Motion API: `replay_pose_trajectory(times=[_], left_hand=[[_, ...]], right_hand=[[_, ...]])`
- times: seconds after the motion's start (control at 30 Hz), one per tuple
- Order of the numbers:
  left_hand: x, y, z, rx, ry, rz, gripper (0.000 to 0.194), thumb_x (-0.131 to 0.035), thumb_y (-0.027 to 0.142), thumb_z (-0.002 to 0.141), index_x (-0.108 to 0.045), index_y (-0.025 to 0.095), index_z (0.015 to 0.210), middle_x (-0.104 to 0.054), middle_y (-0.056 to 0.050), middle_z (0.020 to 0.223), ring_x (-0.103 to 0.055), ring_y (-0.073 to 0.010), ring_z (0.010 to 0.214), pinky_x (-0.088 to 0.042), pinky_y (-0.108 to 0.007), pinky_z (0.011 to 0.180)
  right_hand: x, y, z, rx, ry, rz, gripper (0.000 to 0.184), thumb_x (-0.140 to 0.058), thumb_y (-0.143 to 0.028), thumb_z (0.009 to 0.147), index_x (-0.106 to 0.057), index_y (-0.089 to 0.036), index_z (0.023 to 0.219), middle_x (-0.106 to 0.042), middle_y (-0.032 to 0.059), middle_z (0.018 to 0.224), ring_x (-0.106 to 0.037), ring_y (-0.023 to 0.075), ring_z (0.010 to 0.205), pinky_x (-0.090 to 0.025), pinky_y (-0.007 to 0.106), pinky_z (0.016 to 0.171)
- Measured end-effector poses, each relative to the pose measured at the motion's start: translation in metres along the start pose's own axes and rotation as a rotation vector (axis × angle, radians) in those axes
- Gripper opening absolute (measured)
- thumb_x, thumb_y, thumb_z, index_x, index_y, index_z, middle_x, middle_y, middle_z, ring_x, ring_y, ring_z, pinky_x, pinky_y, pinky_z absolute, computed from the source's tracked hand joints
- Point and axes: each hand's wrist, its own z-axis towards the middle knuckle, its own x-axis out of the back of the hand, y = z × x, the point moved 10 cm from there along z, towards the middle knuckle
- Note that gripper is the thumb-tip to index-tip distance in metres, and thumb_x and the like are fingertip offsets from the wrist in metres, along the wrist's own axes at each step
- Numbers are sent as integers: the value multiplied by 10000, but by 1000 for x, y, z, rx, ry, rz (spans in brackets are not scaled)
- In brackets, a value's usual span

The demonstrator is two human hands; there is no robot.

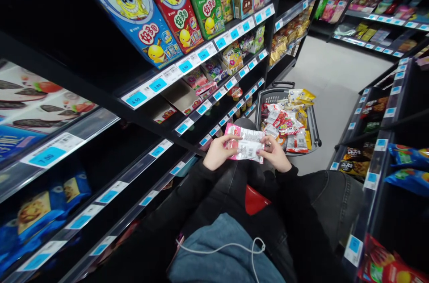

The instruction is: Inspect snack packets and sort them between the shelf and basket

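Note:
A small pink and white candy packet [247, 144] is stretched flat between my two hands above my knees, its printed side with a barcode facing me. My left hand [218, 151] pinches its left end, thumb below and fingers above. At the other end, my right hand [275, 153] grips the edge between thumb and fingers. Just beyond my hands stands a dark shopping basket [317, 133] on the floor. It is heaped with snack packets [284, 120] in red, white and yellow.
Shelves with price labels [157, 84] rise close on my left, holding cartoon snack boxes [139, 24] and smaller candy packs [233, 57]. Another rack [372, 180] with bagged snacks stands close on my right. A pale floor aisle [335, 64] runs ahead. A white cord [221, 247] lies over my lap.

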Motion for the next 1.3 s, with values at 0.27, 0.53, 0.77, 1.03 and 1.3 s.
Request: replay_pose_trajectory(times=[0.27,0.53,0.77,1.03,1.3], left_hand=[[-27,22,12,-96,-424,-43,364,-657,232,671,-663,215,1034,-670,-40,1031,-609,-217,969,-451,-307,882],[0,11,18,-54,149,-209,841,-701,342,644,-279,275,1369,-353,-145,1387,-528,-270,1090,-517,-359,777],[-23,1,-5,-225,162,-301,564,-688,288,686,-496,201,1209,-494,-105,1275,-477,-254,1163,-423,-373,951],[-3,15,-5,-361,236,97,362,-644,285,741,-624,201,1093,-660,-67,1033,-619,-180,899,-481,-275,808],[5,26,-13,-516,272,329,202,-559,239,814,-694,176,951,-698,-54,817,-629,-123,682,-488,-211,630]], right_hand=[[-20,13,-1,-93,-209,8,454,-752,-266,582,-571,-206,995,-644,24,918,-611,179,835,-482,329,780],[-3,16,0,13,281,464,333,-744,-256,590,-603,-237,891,-682,2,919,-624,203,878,-497,389,830],[-31,10,-4,-42,104,575,354,-659,-264,695,-560,-272,1034,-645,0,1054,-581,205,1019,-498,396,864],[38,-13,-3,112,233,118,639,-723,-277,624,-446,-294,1200,-575,35,1151,-607,230,949,-535,409,788],[25,-18,-1,218,171,-184,573,-676,-290,677,-503,-233,1221,-490,74,1314,-490,243,1167,-451,371,921]])
